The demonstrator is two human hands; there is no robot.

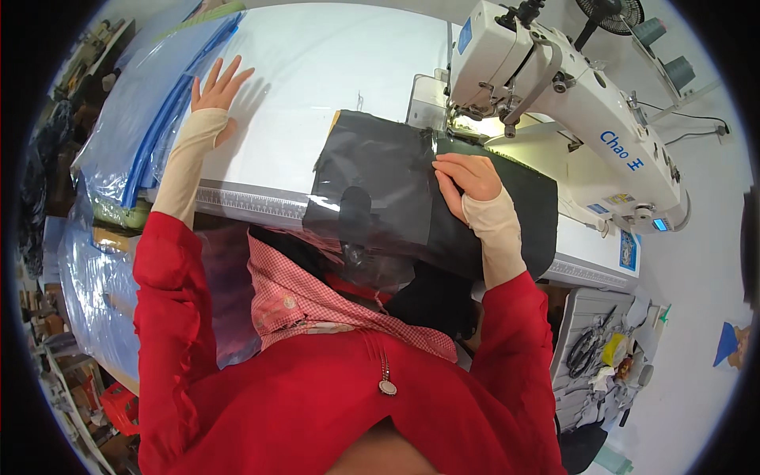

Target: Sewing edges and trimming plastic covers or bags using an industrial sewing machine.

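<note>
My left hand [214,91] is raised over the white table at the far left, fingers spread, holding nothing. Close to it lie stacked pieces in blue-edged clear plastic. My right hand [472,179] rests on black fabric [518,198] with its fingers stretched out, just in front of the sewing machine's needle area. Left of that hand, a dark, shiny, plastic-like sheet [372,174] lies against the fabric and hangs over the table's front edge. A white sewing machine [586,111] stands on the right, its lamp lighting the stitching spot.
A ruler strip [245,202] runs along the front edge of the white table [340,55]. Blue plastic-wrapped stacks [146,111] crowd the left side. At the lower right, a grey tray [582,305] holds scissors [590,344] and scraps. Thread cones [679,71] and a fan stand behind the machine.
</note>
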